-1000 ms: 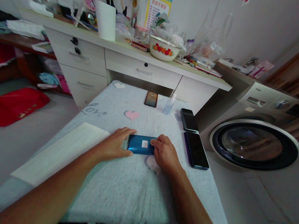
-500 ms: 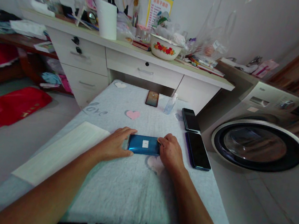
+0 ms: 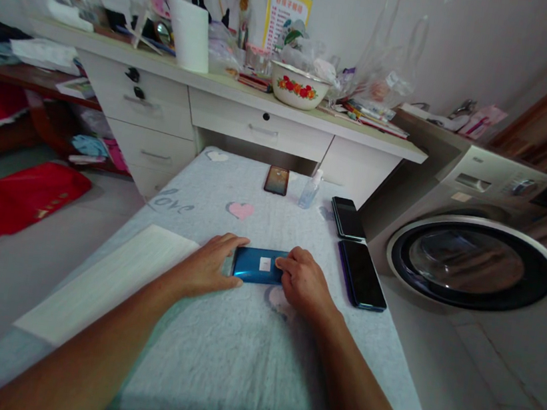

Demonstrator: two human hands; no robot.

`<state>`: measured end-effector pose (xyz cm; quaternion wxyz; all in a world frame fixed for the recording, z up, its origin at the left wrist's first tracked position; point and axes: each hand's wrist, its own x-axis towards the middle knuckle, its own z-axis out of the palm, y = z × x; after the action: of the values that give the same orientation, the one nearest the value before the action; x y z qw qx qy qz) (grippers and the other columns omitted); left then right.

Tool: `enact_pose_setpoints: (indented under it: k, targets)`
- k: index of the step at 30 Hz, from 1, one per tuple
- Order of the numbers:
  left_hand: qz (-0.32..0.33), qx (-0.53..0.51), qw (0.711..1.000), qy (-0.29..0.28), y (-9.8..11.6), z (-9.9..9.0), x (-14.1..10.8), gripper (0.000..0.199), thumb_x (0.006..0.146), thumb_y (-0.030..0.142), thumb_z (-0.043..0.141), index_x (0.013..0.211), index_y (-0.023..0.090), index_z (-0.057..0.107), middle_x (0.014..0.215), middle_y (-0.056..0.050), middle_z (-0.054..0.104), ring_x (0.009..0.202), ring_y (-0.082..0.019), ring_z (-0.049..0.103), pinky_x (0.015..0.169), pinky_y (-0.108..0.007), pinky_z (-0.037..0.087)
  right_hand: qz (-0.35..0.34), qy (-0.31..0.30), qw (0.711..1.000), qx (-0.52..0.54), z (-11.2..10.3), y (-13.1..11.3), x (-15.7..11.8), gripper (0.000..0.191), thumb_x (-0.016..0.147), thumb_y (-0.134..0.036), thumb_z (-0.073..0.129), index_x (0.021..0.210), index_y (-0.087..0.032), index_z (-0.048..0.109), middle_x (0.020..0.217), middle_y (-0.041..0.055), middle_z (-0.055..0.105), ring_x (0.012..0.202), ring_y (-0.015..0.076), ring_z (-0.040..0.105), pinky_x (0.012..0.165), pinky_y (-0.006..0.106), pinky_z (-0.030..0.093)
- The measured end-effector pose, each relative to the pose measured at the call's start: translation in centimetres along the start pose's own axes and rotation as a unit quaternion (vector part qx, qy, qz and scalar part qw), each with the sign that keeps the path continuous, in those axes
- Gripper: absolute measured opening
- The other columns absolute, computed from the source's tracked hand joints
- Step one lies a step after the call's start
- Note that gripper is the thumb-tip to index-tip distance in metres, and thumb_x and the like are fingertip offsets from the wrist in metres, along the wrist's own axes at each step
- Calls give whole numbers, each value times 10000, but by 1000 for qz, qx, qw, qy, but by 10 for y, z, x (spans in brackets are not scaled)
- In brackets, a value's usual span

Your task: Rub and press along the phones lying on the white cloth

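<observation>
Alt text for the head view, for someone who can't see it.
Left hand spans one end of a blue phone on a cloth-covered table; right hand bunched over the other. Black-screened phones lie rightward; a spray bottle and brown phone beyond.

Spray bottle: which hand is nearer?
Right. The right hand is at the right end of the blue phone, on the near side of the spray bottle; the left hand grips the phone's left end, farther away and leftward.
</observation>
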<state>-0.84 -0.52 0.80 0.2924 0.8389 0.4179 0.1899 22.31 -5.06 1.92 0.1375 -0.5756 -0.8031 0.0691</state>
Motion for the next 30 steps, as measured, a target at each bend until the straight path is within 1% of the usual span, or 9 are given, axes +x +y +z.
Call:
enact_pose_setpoints:
  k: [3, 8, 13, 21, 25, 30]
  targets:
    - [1, 2, 1000, 1, 0, -1, 0, 665, 668, 305, 676, 1286, 206, 452, 1197, -93, 528, 1056, -268, 532, 932, -427, 443, -20, -7, 1000, 10, 1, -1, -1, 230, 825, -89, 487, 863, -198, 686, 893, 54, 564, 862, 174, 499, 771, 265, 376]
    - [1, 4, 1000, -6, -2, 0, 1, 684, 672, 308, 680, 1300, 195, 434, 1226, -98, 510, 1061, -262, 531, 932, -413, 450, -28, 7, 999, 15, 7, 1, 1, 251, 836, -96, 487, 933, -196, 695, 925, 62, 570, 885, 177, 496, 792, 267, 377]
    - [0, -1, 1000, -2, -1, 0, 1, 668, 671, 303, 675, 1291, 211, 443, 1237, -92, 510, 1083, -268, 526, 917, -405, 461, -10, 26, 1000, 10, 11, 1, 5, 289, 854, -83, 468, 982, -204, 697, 940, 67, 577, 914, 181, 495, 813, 261, 371]
    - [-2, 2, 1000, -3, -2, 0, 0, 681, 668, 320, 674, 1299, 212, 443, 1225, -93, 526, 1076, -274, 536, 921, -417, 453, 18, 37, 999, -8, 12, 4, 10, 298, 878, -93, 446, 995, -210, 695, 916, 69, 574, 882, 185, 489, 803, 275, 365]
    - [3, -2, 1000, 3, -3, 0, 0, 680, 665, 327, 674, 1298, 224, 449, 1218, -85, 535, 1063, -270, 544, 902, -404, 464, 34, 52, 998, -25, 11, 9, 8, 287, 890, -109, 440, 969, -207, 699, 895, 70, 568, 862, 187, 485, 786, 279, 364]
    - [1, 1, 1000, 1, -1, -1, 0, 669, 665, 330, 667, 1291, 220, 458, 1201, -85, 541, 1039, -268, 550, 894, -407, 462, 57, 52, 997, -30, 10, 12, 6, 274, 885, -110, 450, 937, -202, 704, 891, 76, 568, 859, 192, 485, 771, 281, 362]
